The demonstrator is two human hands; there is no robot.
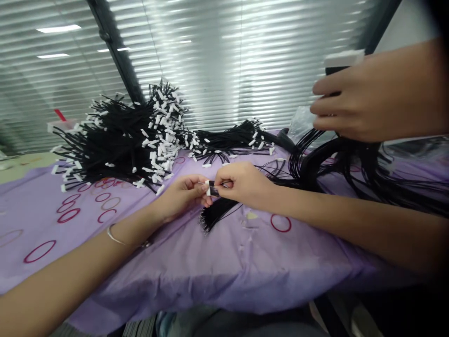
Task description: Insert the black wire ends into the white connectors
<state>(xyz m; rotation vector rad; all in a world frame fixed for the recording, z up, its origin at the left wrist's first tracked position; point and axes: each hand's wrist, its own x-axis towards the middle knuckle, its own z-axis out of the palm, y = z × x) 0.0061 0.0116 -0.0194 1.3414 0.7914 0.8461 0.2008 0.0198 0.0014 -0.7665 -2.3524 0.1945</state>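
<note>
Over the front part of the purple cloth, my left hand (187, 193) pinches a small white connector (208, 187) between thumb and fingers. Right beside it, my right hand (243, 183) has its fingers closed on thin black wires (226, 183) that run to the connector. Just below both hands lies a bundle of loose black wires (215, 214), its bare ends with tiny metallic tips pointing toward me. More black wires (308, 161) stretch away to the right, past my right forearm.
A big heap of black cables with white connectors (119, 135) rises at the back left, with a smaller bundle (231, 135) beside it. Rubber bands (68, 215) are scattered on the purple cloth (217, 267). At upper right, another person's hand (379, 93) grips a white-and-black object (343, 59).
</note>
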